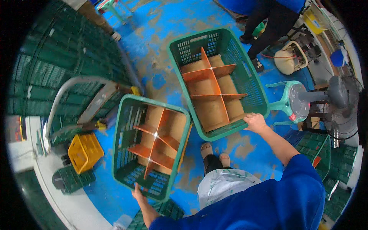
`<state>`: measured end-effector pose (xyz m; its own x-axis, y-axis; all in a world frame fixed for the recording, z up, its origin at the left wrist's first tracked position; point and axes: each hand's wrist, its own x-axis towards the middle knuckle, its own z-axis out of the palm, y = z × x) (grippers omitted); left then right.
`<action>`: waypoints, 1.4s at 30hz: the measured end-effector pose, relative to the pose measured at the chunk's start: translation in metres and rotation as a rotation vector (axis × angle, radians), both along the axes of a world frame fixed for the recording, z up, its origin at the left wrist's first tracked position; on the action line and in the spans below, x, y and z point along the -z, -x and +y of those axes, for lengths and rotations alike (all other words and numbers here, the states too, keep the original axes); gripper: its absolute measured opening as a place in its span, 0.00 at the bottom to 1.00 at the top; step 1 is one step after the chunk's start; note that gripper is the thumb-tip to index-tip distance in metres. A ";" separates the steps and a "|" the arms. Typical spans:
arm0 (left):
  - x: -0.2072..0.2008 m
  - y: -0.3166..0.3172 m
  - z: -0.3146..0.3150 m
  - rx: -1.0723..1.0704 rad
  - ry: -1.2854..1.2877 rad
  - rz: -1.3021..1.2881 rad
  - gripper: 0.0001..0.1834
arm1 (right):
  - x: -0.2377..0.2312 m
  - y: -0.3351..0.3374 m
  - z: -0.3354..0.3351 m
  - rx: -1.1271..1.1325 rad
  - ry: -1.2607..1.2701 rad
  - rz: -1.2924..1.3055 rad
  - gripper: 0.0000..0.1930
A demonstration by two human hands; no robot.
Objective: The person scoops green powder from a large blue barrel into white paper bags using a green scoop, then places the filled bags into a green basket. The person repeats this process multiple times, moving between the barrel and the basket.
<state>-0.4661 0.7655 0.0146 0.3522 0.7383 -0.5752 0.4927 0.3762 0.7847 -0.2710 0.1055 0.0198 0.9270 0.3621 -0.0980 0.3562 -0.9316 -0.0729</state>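
Green plastic should make the left divided crate [158,102] and right divided crate [239,53], just beside each other out front, stiff and fairly light, best held by the near rims, which left hand [139,192] and right hand [255,122] respectively grip.

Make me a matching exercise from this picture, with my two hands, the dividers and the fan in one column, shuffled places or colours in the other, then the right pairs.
Column one:
1. Left hand
2. Right hand
3. Dividers
4. Fan

Column two:
A. Near the picture's right edge
B. On the right divided crate
C. Orange
D. On the left divided crate

Pairs: 1-D, 2-B, 3-C, 4-A
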 end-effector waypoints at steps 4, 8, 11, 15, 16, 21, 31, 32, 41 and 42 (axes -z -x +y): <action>-0.051 -0.109 -0.098 -0.085 -0.041 -0.087 0.17 | -0.034 -0.140 -0.062 0.029 0.020 0.018 0.21; -0.095 -0.227 -0.262 -0.172 -0.014 -0.146 0.16 | -0.071 -0.263 -0.145 0.035 -0.017 0.119 0.20; -0.092 -0.357 -0.355 -0.158 -0.032 -0.233 0.19 | -0.101 -0.381 -0.183 0.075 0.086 0.024 0.20; -0.150 -0.598 -0.346 -0.243 -0.103 -0.334 0.19 | -0.167 -0.575 -0.145 0.080 0.054 0.044 0.20; -0.172 -0.665 -0.345 -0.240 -0.106 -0.264 0.18 | -0.192 -0.630 -0.138 0.024 -0.036 0.006 0.20; -0.284 -0.953 -0.398 -0.229 -0.208 -0.159 0.08 | -0.318 -0.853 -0.144 0.122 -0.023 -0.008 0.22; -0.390 -1.509 -0.553 -0.216 -0.523 0.231 0.18 | -0.408 -1.334 -0.283 0.114 -0.028 0.019 0.30; -0.390 -1.561 -0.583 -0.259 -0.473 0.167 0.19 | -0.410 -1.384 -0.311 0.143 -0.005 0.029 0.30; -0.561 -2.065 -1.115 -0.368 -0.222 0.180 0.23 | -0.563 -1.842 -0.823 0.202 -0.100 0.125 0.28; -0.585 -2.119 -1.176 -0.424 -0.213 0.163 0.23 | -0.586 -1.897 -0.883 0.207 -0.082 0.159 0.28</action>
<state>1.6530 -0.4109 0.5997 -0.0860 0.9040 -0.4189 0.4540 0.4098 0.7912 1.6259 -0.7773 0.6056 0.9574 0.1795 -0.2263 0.1370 -0.9719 -0.1914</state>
